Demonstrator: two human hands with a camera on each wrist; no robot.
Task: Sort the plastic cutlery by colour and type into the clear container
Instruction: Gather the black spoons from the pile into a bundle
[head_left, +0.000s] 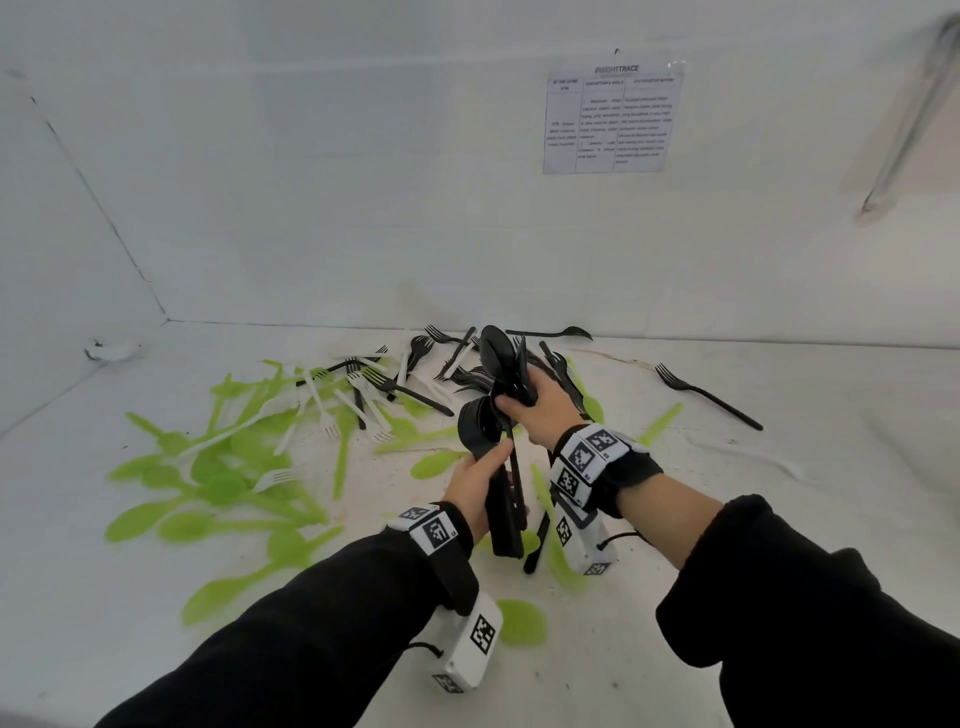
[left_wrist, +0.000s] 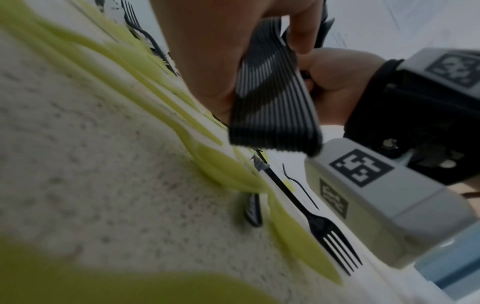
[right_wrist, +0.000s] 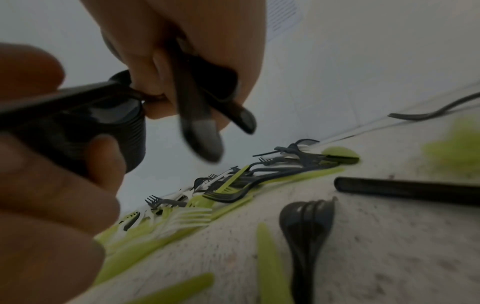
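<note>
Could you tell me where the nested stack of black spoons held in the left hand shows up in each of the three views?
Head: stack of black spoons at centre, gripped by the left hand, bowls up.
Left wrist: upper centre, ribbed handle ends below the fingers.
Right wrist: left edge, stacked bowls.
Shared landmark: the right hand, which meets the stack while holding more black spoons.

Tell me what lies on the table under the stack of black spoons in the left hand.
Below the stack of black spoons held by the left hand, green spoons and a black fork lie on the table. Anything directly beneath the hand is covered.
</note>
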